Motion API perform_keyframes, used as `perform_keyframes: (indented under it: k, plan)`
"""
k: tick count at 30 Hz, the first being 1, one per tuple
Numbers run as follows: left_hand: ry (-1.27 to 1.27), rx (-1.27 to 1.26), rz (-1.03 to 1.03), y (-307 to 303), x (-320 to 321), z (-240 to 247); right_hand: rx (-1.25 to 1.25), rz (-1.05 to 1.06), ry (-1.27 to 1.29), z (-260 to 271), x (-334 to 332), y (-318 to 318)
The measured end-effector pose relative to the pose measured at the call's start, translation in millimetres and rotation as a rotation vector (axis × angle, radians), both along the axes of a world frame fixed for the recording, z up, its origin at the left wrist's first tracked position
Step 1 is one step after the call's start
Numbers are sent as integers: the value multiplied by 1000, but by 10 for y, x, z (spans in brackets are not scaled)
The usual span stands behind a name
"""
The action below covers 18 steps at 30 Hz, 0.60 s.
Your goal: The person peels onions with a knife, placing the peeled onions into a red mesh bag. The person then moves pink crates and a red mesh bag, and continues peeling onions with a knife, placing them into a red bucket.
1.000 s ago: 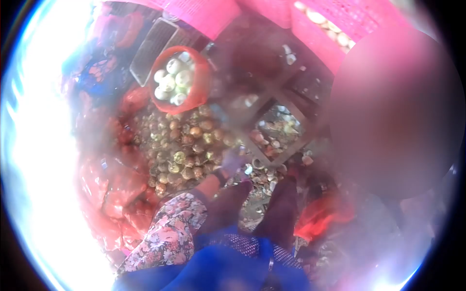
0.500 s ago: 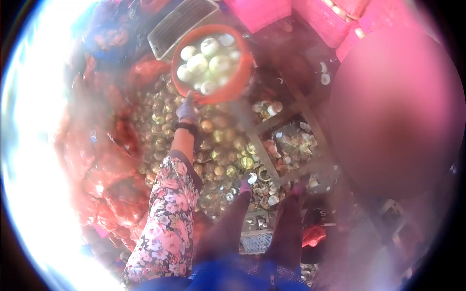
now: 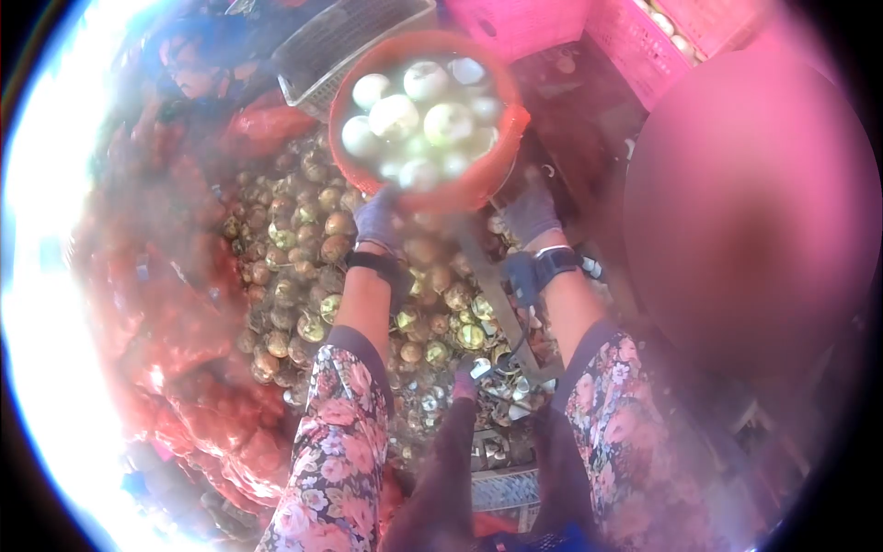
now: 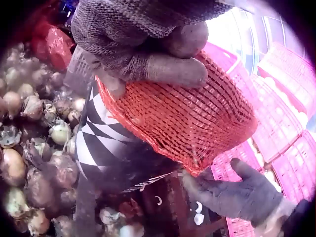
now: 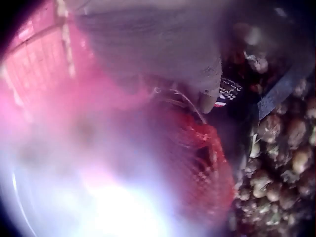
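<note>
Peeled white onions (image 3: pixel 395 117) fill a bucket whose rim is draped with orange-red mesh (image 3: pixel 501 170). My gloved left hand (image 3: pixel 375 221) grips the bucket's near left rim; in the left wrist view its thumb and fingers curl over the mesh (image 4: pixel 187 118). Under that mesh shows the bucket's black-and-white checked side (image 4: pixel 101 140). My gloved right hand (image 3: pixel 532 213) is at the bucket's near right side. In the left wrist view the right hand (image 4: pixel 242 195) has its thumb spread from straight fingers, fingertips right at the mesh's lower edge. The right wrist view is hazy, with red mesh (image 5: pixel 212 168) below the hand.
Unpeeled onions (image 3: pixel 294 248) cover the floor at left, beside red mesh sacks (image 3: pixel 198 368). A grey crate (image 3: pixel 336 41) stands behind the bucket, pink crates (image 3: pixel 524 28) farther back. A wooden frame (image 3: pixel 501 304) and peelings (image 3: pixel 515 405) lie before my legs.
My left hand has gone from by my knees up to the bucket's rim. My right hand has come into view beside the bucket. The bucket now appears larger and farther right.
</note>
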<state>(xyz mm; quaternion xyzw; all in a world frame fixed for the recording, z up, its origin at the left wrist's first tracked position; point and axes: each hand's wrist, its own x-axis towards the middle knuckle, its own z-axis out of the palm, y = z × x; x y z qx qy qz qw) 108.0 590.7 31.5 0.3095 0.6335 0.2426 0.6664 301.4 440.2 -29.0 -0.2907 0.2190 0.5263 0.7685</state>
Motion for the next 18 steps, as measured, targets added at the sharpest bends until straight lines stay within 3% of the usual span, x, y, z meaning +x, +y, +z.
perform_keyframes:
  k: [3, 6, 8, 9, 12, 14, 16, 18]
  plan:
    - [16, 21, 73, 22, 20, -62, 73, -39, -37, 23, 140, 62]
    - [-39, 88, 57, 190, -84, -432, -64, -130, -217, 629, 224, 239]
    - [76, 861, -535, 612, -540, -1655, 115, -35, -229, 740, 526, 288]
    - [76, 867, -554, 687, -551, -1747, 206, 11, -233, 786, 644, 299]
    - [29, 359, -247, 620, -338, -1298, 41, 104, -207, 1097, 565, 412]
    - [-218, -97, 160, 325, -26, -509, 59, 199, -327, 1335, 442, 420]
    - [-121, -90, 163, 313, -12, -449, 18, 227, -488, 1687, 175, 473]
    - [-55, 79, -142, 454, -201, -834, 26, 251, -474, 1698, 49, 543]
